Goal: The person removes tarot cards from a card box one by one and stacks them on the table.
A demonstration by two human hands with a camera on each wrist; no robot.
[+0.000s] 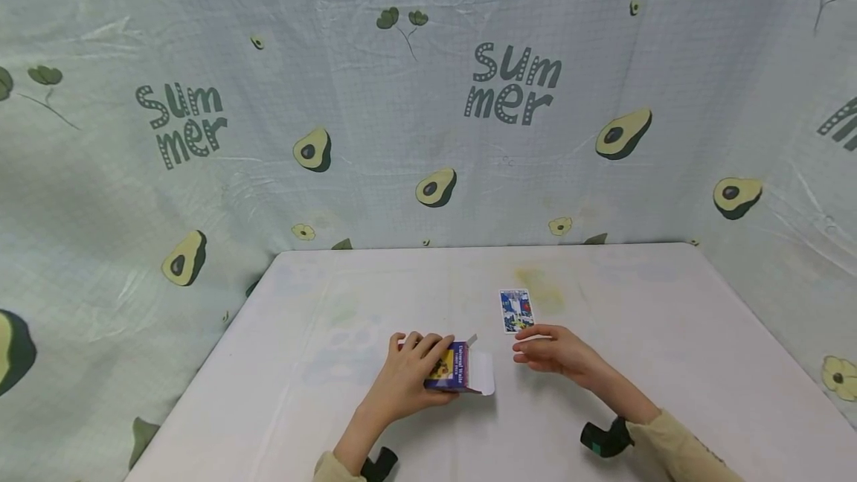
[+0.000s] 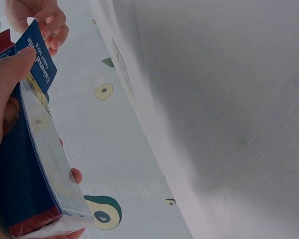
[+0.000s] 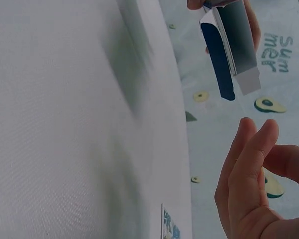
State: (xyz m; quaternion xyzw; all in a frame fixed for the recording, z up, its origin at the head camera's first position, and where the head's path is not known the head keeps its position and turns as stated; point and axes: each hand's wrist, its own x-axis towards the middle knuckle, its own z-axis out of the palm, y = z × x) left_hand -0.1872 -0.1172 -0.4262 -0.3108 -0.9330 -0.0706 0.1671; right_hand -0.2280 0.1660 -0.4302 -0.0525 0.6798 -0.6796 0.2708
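A blue tarot deck box [image 1: 458,363] with purple edges is tilted on its side above the table, its end flap [image 1: 481,373] folded out toward the right. My left hand [image 1: 396,385] grips the box, thumb on one side and fingers across the other. In the right wrist view the box's mouth [image 3: 239,37] faces me, showing the edges of what look like cards inside. My right hand [image 1: 559,354] hovers right of the box with fingers loosely bent and nothing between them. Just beyond its fingertips, a picture card [image 1: 516,309] lies face up on the table.
The white table [image 1: 375,288] has a faint yellow stain near the card. A pale cloth [image 1: 375,95] printed with avocados and lettering hangs behind and at both sides. Black wrist cameras [image 1: 605,439] are strapped below both hands.
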